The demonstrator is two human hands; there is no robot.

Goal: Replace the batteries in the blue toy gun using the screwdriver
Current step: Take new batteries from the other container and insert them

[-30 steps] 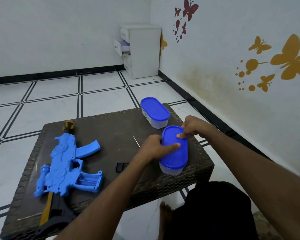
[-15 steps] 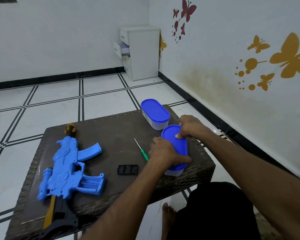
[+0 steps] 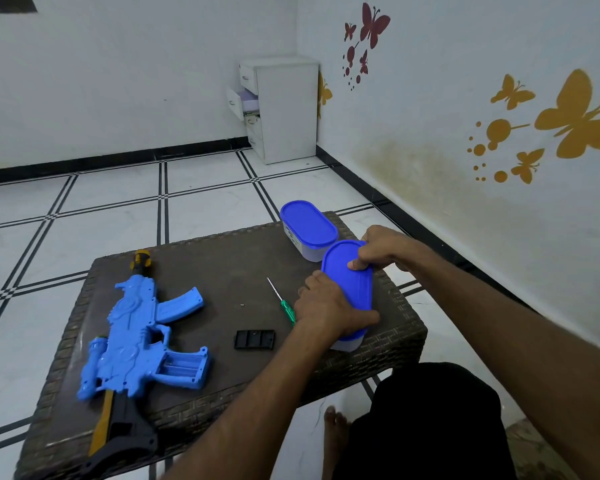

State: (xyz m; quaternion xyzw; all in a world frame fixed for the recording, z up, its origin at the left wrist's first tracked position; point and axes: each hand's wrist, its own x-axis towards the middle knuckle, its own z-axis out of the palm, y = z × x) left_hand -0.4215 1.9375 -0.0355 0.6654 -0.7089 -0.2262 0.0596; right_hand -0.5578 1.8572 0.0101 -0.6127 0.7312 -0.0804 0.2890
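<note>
Lifted since earlier, the lid (image 3: 347,277) tilts, pinched by right hand (image 3: 378,249); left hand (image 3: 329,308) grips, seemingly, the box (image 3: 349,342) beneath.

The blue lid (image 3: 347,276) of the nearer container (image 3: 346,342) has been raised at its far end and is now tilted, where a second ago it lay flat. The left hand (image 3: 329,306) has been shifted from the lid's top to the container's near end, its fingers (image 3: 362,320) wrapped round the rim. The green screwdriver (image 3: 284,303), earlier hidden behind that hand, is now uncovered just left of the fingers. The right hand (image 3: 381,245) has been kept pinching the lid's far edge.
</note>
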